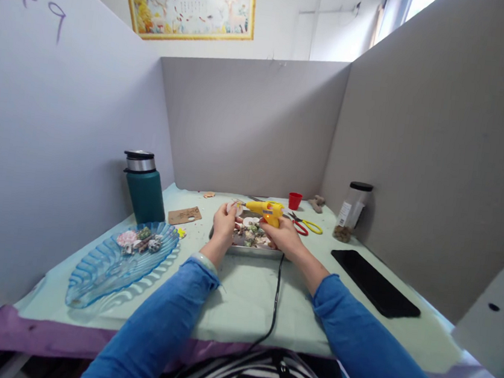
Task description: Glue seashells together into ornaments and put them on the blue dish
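Note:
My right hand is wrapped round the handle of a yellow hot glue gun, its nozzle pointing left. Between the fingers of my left hand is a small, pale, shell-like piece, close to the nozzle tip; its exact kind is too small to make out. Both hands are above a metal tray filled with shells and small stone-like pieces. A black cord runs from the glue gun down over the table's front edge.
At left are a blue glass dish bearing a cluster of shells, a teal bottle and a brown card. Pliers, a red cup, a clear jar and a black phone lie right. Grey partitions enclose the table.

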Tool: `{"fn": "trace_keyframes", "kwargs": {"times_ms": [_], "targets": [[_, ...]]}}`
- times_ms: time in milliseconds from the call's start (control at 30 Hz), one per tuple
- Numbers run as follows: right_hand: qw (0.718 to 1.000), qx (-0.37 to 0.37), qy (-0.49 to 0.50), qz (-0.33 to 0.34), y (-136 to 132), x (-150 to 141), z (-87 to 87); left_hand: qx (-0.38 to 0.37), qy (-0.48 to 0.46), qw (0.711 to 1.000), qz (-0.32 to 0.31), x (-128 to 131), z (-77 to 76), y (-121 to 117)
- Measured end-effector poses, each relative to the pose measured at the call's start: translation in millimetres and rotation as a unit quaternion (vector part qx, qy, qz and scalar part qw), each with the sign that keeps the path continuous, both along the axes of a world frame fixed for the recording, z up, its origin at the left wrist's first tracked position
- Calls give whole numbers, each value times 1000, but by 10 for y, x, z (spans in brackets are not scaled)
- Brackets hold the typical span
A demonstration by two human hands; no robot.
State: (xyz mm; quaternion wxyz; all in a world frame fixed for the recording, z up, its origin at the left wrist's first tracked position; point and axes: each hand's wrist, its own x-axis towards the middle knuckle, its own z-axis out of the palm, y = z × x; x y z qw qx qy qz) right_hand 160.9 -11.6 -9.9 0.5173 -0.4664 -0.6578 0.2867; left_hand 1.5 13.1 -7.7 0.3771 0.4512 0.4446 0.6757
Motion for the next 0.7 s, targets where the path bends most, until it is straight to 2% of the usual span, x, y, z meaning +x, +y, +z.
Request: {"fn": "trace_keyframes", "kwargs": {"times_ms": [700], "targets": [[1000, 0, 21, -2, 18, -7, -21, -12, 10, 1000, -1, 5, -2, 7]]}}
